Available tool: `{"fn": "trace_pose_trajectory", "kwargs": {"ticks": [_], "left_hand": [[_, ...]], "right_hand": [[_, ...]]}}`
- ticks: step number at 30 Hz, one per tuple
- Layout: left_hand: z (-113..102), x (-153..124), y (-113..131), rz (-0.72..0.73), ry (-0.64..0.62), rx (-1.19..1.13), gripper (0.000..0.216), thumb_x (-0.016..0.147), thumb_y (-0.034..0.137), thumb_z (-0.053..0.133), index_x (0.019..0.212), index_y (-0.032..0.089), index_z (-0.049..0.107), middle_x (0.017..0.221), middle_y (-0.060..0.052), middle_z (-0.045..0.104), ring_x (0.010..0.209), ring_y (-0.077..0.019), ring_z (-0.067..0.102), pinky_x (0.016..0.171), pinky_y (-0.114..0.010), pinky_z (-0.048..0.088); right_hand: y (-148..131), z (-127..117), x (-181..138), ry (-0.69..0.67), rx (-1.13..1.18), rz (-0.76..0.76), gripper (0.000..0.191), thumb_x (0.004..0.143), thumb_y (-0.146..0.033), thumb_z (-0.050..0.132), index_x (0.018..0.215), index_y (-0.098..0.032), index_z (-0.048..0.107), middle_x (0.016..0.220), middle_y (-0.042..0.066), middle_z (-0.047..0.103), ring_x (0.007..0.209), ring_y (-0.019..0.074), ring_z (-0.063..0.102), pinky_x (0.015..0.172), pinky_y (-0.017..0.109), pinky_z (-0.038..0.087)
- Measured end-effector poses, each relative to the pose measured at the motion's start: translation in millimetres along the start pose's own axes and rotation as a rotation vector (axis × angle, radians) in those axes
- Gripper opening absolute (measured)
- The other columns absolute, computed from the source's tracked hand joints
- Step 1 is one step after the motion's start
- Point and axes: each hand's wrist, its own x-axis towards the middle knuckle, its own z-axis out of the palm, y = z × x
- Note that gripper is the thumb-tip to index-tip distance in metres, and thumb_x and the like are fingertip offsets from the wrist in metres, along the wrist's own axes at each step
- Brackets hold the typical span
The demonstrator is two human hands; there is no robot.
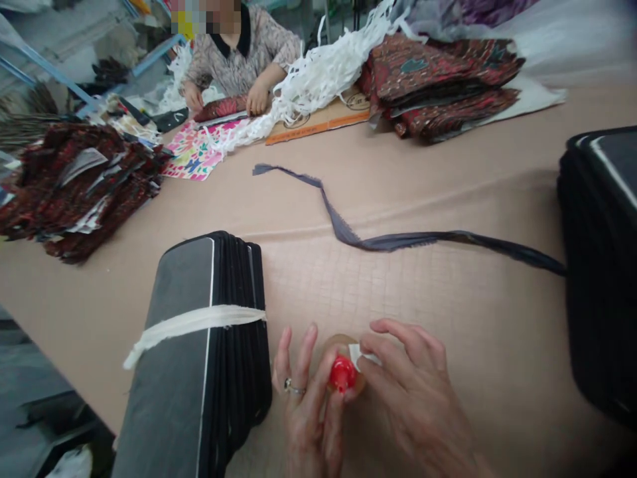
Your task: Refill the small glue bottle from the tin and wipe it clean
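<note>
Near the bottom centre, my left hand, with a ring on one finger, grips a red nozzle cap between thumb and finger. Under the cap shows the round, brownish top of what looks like a bottle; its lower part is hidden. A small white scrap, cloth or paper, is pinched in my right hand right beside the cap. Left of my hands lies a stack of dark, black-edged pieces, bound by a cream fabric strip.
A dark fabric strip runs across the brown table to another black stack at right. Patterned cloth bundles lie at left and back right. Across the table a person handles red cloth beside white strips.
</note>
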Motion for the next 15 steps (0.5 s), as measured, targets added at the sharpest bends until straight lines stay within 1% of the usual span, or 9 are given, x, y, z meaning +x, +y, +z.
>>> {"fn": "trace_pose_trajectory", "kwargs": {"ticks": [4, 8, 11, 13, 15], "left_hand": [[3, 2, 1, -0.034, 0.038, -0.023, 0.032, 0.087, 0.008, 0.049, 0.116, 0.022, 0.054, 0.140, -0.009, 0.042, 0.138, -0.0303, 0.021, 0.103, -0.053, 0.033], [5, 2, -1, -0.062, 0.047, -0.087, 0.029, 0.087, 0.013, 0.051, 0.114, 0.023, 0.056, 0.140, -0.010, 0.044, 0.139, -0.0288, 0.021, 0.099, -0.053, 0.040], [5, -2, -4, -0.075, 0.055, -0.136, 0.029, 0.087, 0.015, 0.053, 0.114, 0.024, 0.057, 0.140, -0.009, 0.045, 0.139, -0.0291, 0.022, 0.099, -0.054, 0.040], [5, -4, -7, -0.054, 0.057, -0.141, 0.030, 0.087, 0.017, 0.053, 0.115, 0.025, 0.058, 0.139, -0.009, 0.047, 0.138, -0.0300, 0.024, 0.099, -0.057, 0.039], [4, -6, -9, -0.030, 0.068, -0.134, 0.031, 0.087, 0.017, 0.053, 0.116, 0.025, 0.058, 0.138, -0.010, 0.048, 0.137, -0.0309, 0.026, 0.099, -0.059, 0.036]], "right_hand": [[-15, 6, -19, 0.084, -0.137, 0.099, 0.032, 0.096, -0.024, 0.033, 0.085, -0.020, 0.062, 0.087, 0.003, 0.067, 0.098, 0.0232, 0.052, 0.086, 0.040, 0.029], [-20, 9, -32, 0.081, -0.327, 0.059, 0.028, 0.094, -0.024, 0.036, 0.087, -0.019, 0.063, 0.087, 0.005, 0.066, 0.093, 0.0235, 0.053, 0.078, 0.038, 0.032], [-25, 10, -37, 0.085, -0.380, 0.072, 0.022, 0.091, -0.018, 0.041, 0.089, -0.018, 0.062, 0.088, 0.006, 0.066, 0.093, 0.0236, 0.053, 0.077, 0.038, 0.033], [-29, 10, -40, 0.067, -0.394, 0.074, 0.018, 0.088, -0.017, 0.045, 0.091, -0.019, 0.062, 0.091, 0.006, 0.066, 0.095, 0.0234, 0.053, 0.078, 0.037, 0.033], [-33, 9, -42, 0.064, -0.396, 0.078, 0.018, 0.087, -0.014, 0.046, 0.091, -0.019, 0.062, 0.092, 0.005, 0.066, 0.096, 0.0231, 0.053, 0.079, 0.037, 0.033]]}}
